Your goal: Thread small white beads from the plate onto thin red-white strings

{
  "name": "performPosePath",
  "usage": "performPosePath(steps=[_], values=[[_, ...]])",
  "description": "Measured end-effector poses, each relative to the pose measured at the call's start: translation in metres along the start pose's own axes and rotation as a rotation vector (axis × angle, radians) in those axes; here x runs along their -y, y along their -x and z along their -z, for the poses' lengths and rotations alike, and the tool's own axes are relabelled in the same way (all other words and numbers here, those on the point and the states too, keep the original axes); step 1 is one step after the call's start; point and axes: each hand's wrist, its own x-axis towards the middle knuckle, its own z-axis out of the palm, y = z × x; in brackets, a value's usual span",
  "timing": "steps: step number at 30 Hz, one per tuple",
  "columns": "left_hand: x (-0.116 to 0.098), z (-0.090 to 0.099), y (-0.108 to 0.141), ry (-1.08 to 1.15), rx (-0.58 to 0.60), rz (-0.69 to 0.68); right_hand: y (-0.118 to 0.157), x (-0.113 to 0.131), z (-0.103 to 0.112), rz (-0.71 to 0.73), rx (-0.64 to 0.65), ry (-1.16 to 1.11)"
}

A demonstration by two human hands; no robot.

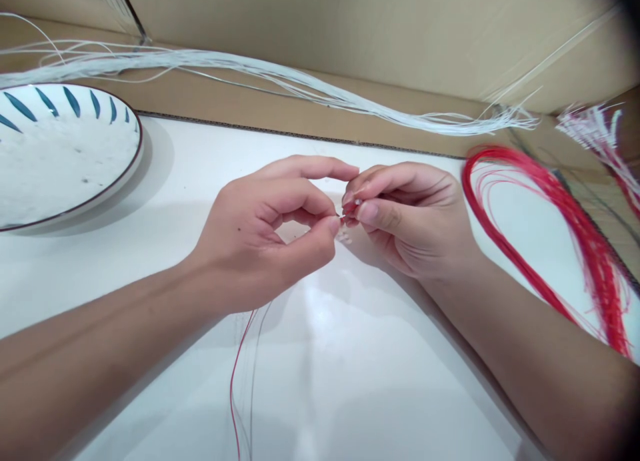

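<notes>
A thin red strand trails over the white desk below my left hand; its thumb and forefinger pinch a tiny red piece, midway between my hands, which my right hand's fingers also grip. I judge this fine threading or tying; the next move calls for a steady pinch. Farther off sit a blue-dashed plate, a looped red bundle, white strands and a cardboard wall.
</notes>
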Motion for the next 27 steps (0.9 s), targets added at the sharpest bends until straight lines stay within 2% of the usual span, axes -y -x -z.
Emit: performPosePath(steps=[7, 13, 22, 27], values=[[-0.0032, -0.0012, 0.0005, -0.042, -0.038, 0.019, 0.0, 0.0003, -0.0011, 0.016, 0.055, 0.025], [-0.0035, -0.0037, 0.0009, -0.122, -0.088, -0.034, -0.0016, -0.0008, 0.0018, -0.019, 0.147, 0.012], [-0.0042, -0.0028, -0.0007, -0.151, -0.051, -0.058, 0.0006, -0.0001, 0.0015, -0.016, 0.063, 0.0], [-0.0052, -0.0028, 0.0008, -0.133, -0.05, -0.002, 0.0009, 0.001, 0.0, -0.039, 0.021, 0.014]])
